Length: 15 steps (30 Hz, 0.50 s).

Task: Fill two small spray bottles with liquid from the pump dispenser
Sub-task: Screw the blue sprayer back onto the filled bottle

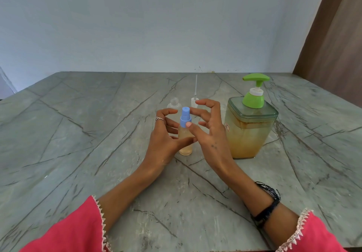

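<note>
A small clear spray bottle (185, 150) holding yellowish liquid stands on the table, with a blue spray cap (185, 116) on top. My left hand (162, 140) wraps its body, thumb across the front. My right hand (211, 134) hovers beside the cap with fingers spread; only its thumb tip touches the cap's collar. Behind them stands a second small clear bottle (175, 104), uncapped and empty-looking. Its white spray head (195, 100) stands next to it, dip tube pointing up. The pump dispenser (250, 130), a square clear jar of yellowish liquid with a green pump, is just right of my right hand.
Everything rests on a grey marble-patterned table (78, 134) against a pale blue wall. A brown panel (333, 46) rises at the far right. My pink sleeves sit near the front edge.
</note>
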Motion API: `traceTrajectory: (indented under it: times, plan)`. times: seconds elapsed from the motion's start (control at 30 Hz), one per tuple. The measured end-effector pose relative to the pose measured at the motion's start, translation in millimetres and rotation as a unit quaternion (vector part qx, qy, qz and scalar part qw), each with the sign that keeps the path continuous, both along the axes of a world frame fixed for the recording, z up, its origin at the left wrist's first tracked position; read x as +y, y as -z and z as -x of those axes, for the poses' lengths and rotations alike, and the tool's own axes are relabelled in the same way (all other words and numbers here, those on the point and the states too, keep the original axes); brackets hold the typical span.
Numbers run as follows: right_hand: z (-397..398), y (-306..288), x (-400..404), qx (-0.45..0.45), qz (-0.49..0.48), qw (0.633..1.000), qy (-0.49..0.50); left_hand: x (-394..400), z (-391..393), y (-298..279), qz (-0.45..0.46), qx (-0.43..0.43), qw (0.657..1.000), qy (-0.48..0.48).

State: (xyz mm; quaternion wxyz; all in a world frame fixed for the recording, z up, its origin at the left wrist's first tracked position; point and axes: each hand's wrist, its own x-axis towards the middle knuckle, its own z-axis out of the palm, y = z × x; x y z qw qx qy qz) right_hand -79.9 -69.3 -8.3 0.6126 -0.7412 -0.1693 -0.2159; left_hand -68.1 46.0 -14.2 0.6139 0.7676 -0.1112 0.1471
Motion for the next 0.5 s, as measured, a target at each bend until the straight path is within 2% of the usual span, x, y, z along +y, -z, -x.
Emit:
traceTrajectory:
  times: [0.33, 0.5]
  plan:
    - [-1.7, 1.6, -1.0, -0.017, 0.008, 0.998, 0.058, 0.3, -1.5, 4.7, -0.019, 0.003, 1.0, 0.001]
    - [-0.2, 0.3, 0.7, -0.005, 0.029, 1.0, 0.001, 0.8, -2.0, 4.4, -0.019, 0.003, 1.0, 0.003]
